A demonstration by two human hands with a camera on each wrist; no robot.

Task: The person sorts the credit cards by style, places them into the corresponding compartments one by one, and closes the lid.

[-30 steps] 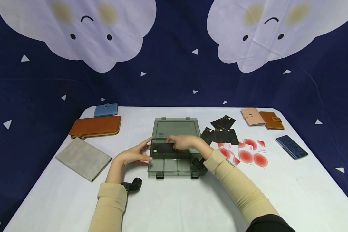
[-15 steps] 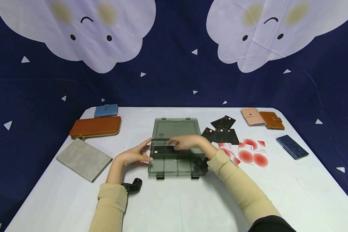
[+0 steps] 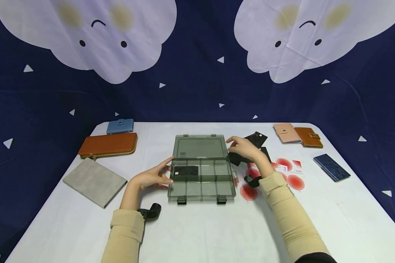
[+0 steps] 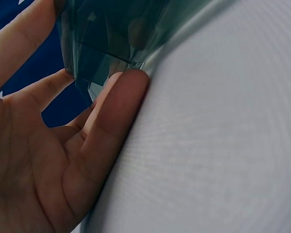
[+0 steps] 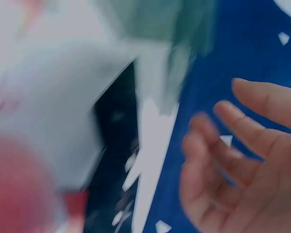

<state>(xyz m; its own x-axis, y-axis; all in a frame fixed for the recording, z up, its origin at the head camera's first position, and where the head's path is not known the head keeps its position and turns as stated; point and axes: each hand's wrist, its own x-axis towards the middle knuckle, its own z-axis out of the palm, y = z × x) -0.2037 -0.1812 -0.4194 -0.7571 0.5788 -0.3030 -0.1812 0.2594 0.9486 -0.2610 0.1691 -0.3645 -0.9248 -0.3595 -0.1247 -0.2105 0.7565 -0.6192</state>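
A translucent grey-green compartment box [image 3: 193,189] lies on the white table with its lid [image 3: 200,147] folded back. One black card [image 3: 185,171] lies in the left of its back row. Along the box's left side rests my left hand [image 3: 151,177], fingers extended; the left wrist view has the thumb [image 4: 119,104] against the box wall [image 4: 94,63]. My right hand [image 3: 245,148] hovers over the loose black cards [image 3: 257,138] right of the box, partly covering them. Its fingers are loosely bent and hold nothing in the right wrist view, with black cards [image 5: 117,114] beside them.
Red-and-white cards [image 3: 295,182] spread right of the box. A pink wallet [image 3: 287,132], a brown wallet [image 3: 308,137] and a navy wallet [image 3: 330,167] lie farther right. To the left are a blue wallet [image 3: 120,126], a long brown wallet [image 3: 108,144] and a grey folder [image 3: 95,181].
My right hand has let go of the black card in the box's back-left compartment and moved right, out over the loose black cards. My left hand has stayed at the box's side.
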